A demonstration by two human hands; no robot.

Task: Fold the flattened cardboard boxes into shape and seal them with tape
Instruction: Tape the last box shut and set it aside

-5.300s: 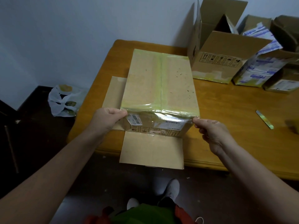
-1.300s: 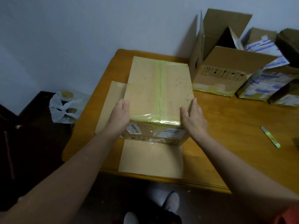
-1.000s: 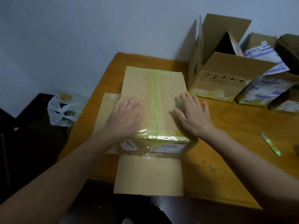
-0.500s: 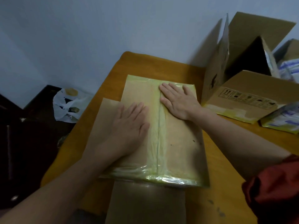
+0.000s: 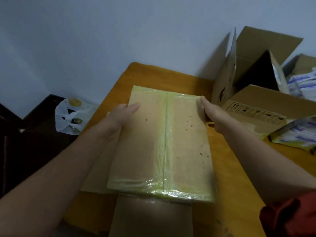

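Note:
A brown cardboard box stands on the wooden table, its upper face sealed with yellowish clear tape down the centre seam and along both short edges. Two loose flaps lie flat on the table, one at the near end and one on the left. My left hand grips the box's left side near the far end, thumb lying on top. My right hand grips the right side near the far corner, thumb at the taped edge. The fingers of both hands are hidden down the sides.
An open cardboard box with raised flaps stands at the back right, close to my right hand. Blue-and-white printed packages lie further right. A white plastic bag sits on the dark floor left of the table. A wall runs behind.
Both hands left the box's top, where they pressed flat along the tape, and now grip its left and right sides near the far end.

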